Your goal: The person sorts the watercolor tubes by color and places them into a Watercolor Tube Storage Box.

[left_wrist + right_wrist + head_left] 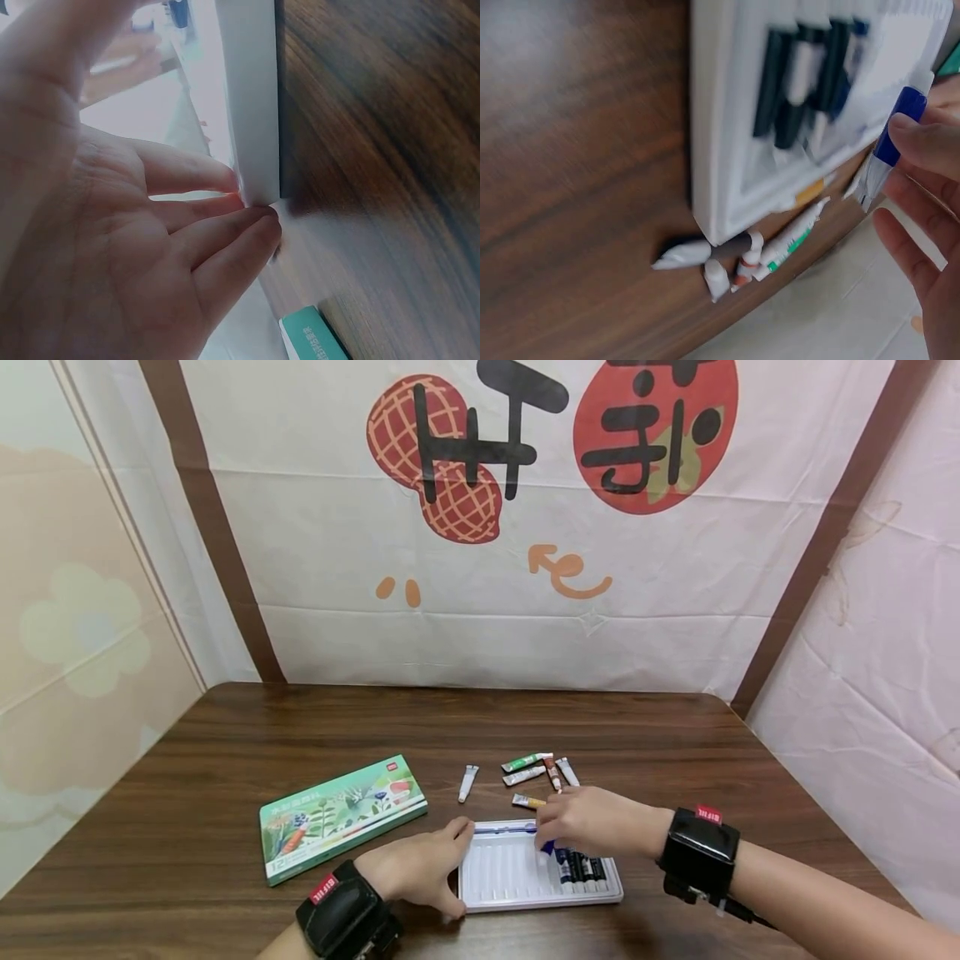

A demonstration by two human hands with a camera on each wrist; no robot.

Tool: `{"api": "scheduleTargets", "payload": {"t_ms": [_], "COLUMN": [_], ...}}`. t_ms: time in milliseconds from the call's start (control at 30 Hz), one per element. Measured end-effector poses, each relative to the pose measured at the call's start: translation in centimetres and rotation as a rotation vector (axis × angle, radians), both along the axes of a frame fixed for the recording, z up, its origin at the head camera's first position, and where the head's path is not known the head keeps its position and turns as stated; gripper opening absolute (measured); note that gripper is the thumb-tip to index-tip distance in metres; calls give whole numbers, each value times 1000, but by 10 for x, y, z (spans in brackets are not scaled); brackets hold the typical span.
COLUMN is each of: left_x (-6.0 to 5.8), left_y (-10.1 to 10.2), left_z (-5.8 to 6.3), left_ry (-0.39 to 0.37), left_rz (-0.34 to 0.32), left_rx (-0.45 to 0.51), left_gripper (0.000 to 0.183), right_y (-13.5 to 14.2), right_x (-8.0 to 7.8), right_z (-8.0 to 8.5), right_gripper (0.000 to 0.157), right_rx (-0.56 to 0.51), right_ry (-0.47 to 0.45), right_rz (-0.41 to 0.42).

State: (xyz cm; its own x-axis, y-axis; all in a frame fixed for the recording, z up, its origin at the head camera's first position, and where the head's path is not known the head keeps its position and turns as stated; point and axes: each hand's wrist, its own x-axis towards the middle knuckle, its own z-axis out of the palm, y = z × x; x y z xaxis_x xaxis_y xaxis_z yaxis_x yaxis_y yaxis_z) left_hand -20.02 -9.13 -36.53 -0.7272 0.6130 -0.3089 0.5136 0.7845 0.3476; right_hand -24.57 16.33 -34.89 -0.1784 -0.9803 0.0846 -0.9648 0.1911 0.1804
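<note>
My left hand (423, 868) holds the left end of a white ridged plastic tray (498, 864), thumb by the near corner and fingers by the far one. In the left wrist view, its fingertips (259, 217) touch the tray's corner. Over the right half of the tray, my right hand (596, 822) pinches a blue paint tube (906, 124) between thumb and fingers, with the tube tilted. Several dark-labelled paint tubes (585, 870) lie side by side in the tray's right slots. The right hand partly hides the tray's far edge.
Behind the tray lie loose tubes: a white one (467, 783), a green one (522, 763), a brown one (552, 772) and a yellow one (528, 802), among others. A green illustrated box (341, 818) lies to the left. A printed cloth (487, 643) hangs behind the wooden table (187, 835).
</note>
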Motion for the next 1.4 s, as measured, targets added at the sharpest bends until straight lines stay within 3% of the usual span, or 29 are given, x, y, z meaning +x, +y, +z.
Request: {"api": "scheduleTargets", "payload": {"t_ms": [300,633,967,1133,1400], "left_x": [0,-1,-1,0,1], "left_y": [0,0,1,2,1], "left_z": [-1,1,2,4,5], "left_ry": [-12,-27,-10,-22,-47], "left_rz": [-2,0,4,15,22], "left_rx": [12,13,16,17,13], "left_gripper": [91,90,92,92,91], "right_y": [7,10,16,17,20], "right_x": [12,14,15,15,17], "right_z": [-11,-11,-16,-21,-32], "right_gripper": [21,27,15,14,12], "right_rx": [42,50,-38,-87,-162], "right_ry": [84,98,-93,-99,-79], "right_rz": [72,102,42,16,46]}}
